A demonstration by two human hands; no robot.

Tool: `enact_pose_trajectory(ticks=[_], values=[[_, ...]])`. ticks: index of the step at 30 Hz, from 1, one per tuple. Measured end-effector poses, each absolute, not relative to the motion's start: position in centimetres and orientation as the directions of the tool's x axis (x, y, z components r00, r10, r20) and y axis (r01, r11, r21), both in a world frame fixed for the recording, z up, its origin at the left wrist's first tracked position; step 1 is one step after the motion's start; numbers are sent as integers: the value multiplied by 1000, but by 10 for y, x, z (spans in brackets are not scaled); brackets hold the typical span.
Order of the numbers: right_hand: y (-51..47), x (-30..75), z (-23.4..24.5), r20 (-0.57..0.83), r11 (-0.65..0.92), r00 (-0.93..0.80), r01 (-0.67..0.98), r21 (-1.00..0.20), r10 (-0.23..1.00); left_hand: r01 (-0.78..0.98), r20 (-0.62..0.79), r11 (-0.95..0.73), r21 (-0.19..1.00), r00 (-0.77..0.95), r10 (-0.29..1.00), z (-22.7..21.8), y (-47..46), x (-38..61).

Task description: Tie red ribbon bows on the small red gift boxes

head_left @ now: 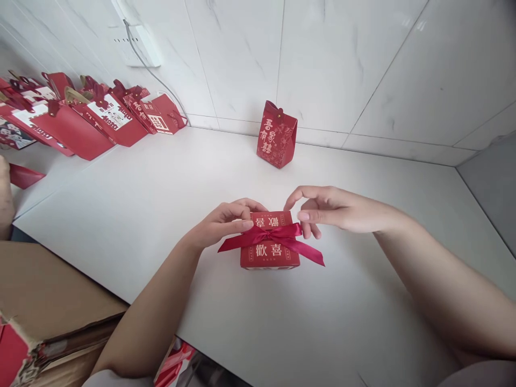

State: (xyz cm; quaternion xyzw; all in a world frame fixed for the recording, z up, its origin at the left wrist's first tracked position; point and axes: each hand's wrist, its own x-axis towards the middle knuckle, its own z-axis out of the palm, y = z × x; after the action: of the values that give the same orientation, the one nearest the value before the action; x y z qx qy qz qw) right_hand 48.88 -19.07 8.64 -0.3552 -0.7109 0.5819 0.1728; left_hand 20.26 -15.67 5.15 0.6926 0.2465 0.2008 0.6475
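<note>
A red gift box (270,260) with white Chinese characters sits on the table before me, tied across its top with a dark pink ribbon bow (278,234). The two ribbon tails spread out left and right past the box's sides. My left hand (228,221) is closed at the bow's left loop, thumb and index finger together there, while its other fingers reach behind the box's far left edge. Beside the box's upper right corner, my right hand (322,210) is open, its fingers bent and apart, close to the bow's right loop.
One finished-looking red box (276,137) stands near the tiled wall. Several red gift bags (108,115) are lined up at the back left. A grey cable (149,67) hangs from a wall socket (139,45). A cardboard carton (52,285) stands at lower left; another person's arm (5,196) shows at the left edge.
</note>
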Motion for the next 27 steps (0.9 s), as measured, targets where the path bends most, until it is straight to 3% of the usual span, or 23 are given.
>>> enact_pose_trajectory(ticks=[4, 10, 14, 27], values=[[-190, 477, 72, -85, 90, -707, 207, -974, 702, 111, -40, -78, 991, 791, 610, 54, -159, 203], [-189, 479, 68, -143, 82, -790, 237, -968, 597, 90, 81, -264, 960, 816, 572, 56, -160, 202], [-188, 478, 67, -140, 107, -808, 243, -964, 572, 67, 117, -292, 954, 813, 570, 57, -162, 202], [-185, 479, 63, -170, -108, -814, 132, -985, 556, 142, 91, -336, 931, 800, 592, 60, -165, 207]])
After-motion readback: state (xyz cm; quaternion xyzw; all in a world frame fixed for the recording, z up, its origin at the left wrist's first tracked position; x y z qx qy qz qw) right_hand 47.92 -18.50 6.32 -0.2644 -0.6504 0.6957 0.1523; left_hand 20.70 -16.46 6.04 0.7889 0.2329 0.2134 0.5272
